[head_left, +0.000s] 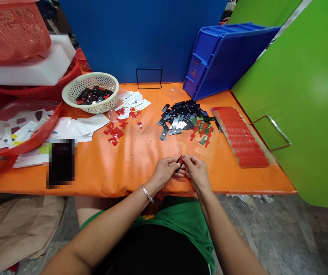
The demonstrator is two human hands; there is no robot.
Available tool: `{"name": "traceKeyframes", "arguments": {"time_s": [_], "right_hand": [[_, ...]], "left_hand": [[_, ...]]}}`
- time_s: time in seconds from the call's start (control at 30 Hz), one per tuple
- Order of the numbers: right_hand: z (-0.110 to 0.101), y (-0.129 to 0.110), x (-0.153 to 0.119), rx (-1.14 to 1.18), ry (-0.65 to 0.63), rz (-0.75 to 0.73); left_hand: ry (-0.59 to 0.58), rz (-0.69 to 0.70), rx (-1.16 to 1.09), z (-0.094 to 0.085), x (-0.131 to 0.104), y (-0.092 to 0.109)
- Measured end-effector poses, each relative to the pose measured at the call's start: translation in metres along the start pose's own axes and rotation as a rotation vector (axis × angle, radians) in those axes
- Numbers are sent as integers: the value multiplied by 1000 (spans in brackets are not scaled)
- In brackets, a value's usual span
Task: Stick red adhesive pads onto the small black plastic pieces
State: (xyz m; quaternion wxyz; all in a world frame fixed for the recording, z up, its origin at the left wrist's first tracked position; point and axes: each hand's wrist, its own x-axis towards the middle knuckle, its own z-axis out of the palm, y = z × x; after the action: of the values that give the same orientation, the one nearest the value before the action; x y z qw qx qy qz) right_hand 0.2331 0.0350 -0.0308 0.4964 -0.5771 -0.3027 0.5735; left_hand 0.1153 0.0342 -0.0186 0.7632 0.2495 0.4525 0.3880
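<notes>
My left hand (164, 171) pinches a small flat black piece (179, 165) with a bit of red on it, close to the table's front edge. Fingers of my right hand (196, 170) close on the same piece from the other side, partly covering it. Beyond my hands lies a heap of flat black pieces (181, 114), some with shiny faces. Red cross-shaped cutouts (201, 131) on a clear backing lie just in front of that heap. To the left, loose red cutouts (115, 131) are scattered on the orange table (135, 164).
A cream basket (73, 97) holds black and red pieces. Printed papers (75, 128) lie beside it. Red baskets (17, 34) are stacked at left. A blue crate (218, 61) leans at back right. A stack of red sheets (242, 137) lies at right, near a green panel (310, 95).
</notes>
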Motion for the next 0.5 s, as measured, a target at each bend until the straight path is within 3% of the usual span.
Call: {"name": "traceKeyframes", "arguments": {"time_s": [0.13,0.23,0.33,0.5], "right_hand": [[1,4,0,-25,69,-56],[1,4,0,-74,70,-75],[2,6,0,-103,68,-78],[2,10,0,-120,60,-94]], "left_hand": [[-27,1,-25,-3,-3,1],[-15,53,-46,-16,-2,22],[102,221,-20,-45,4,77],[429,703,266,-111,8,205]]}}
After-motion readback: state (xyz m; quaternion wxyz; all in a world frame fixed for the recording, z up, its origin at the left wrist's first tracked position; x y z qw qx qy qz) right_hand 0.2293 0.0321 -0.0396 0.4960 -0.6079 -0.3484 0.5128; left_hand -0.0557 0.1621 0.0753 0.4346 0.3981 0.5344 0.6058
